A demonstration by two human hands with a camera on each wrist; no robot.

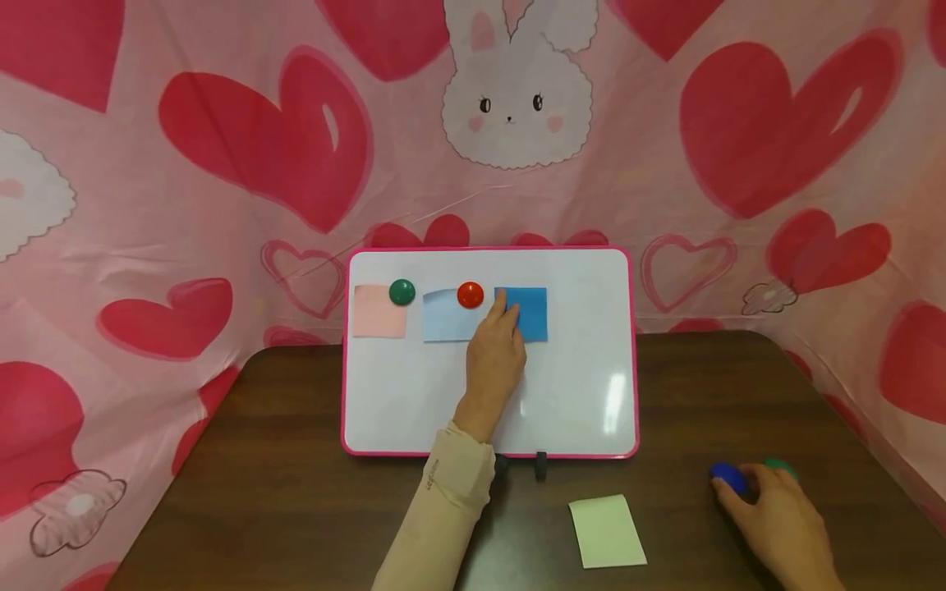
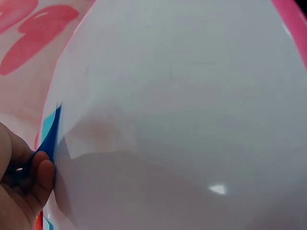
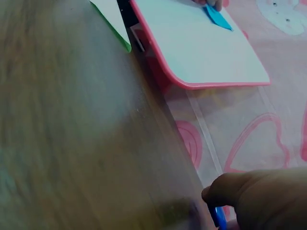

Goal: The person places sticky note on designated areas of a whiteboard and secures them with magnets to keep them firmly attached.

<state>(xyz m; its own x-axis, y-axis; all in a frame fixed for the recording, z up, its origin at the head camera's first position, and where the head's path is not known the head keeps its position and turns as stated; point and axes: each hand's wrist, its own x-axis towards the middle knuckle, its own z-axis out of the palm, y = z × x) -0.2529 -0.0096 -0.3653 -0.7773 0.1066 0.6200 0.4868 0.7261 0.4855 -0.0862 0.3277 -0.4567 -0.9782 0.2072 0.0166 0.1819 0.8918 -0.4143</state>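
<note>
The person's left hand pinches a deep-blue square paper note at the left part of the note, against a pink-framed whiteboard, just right of a red round magnet on a pale-blue paper note. Down at the right of the dark wooden table, the right hand grips a glossy blue round magnet between thumb and fingers, beside a partly hidden green round magnet.
</note>
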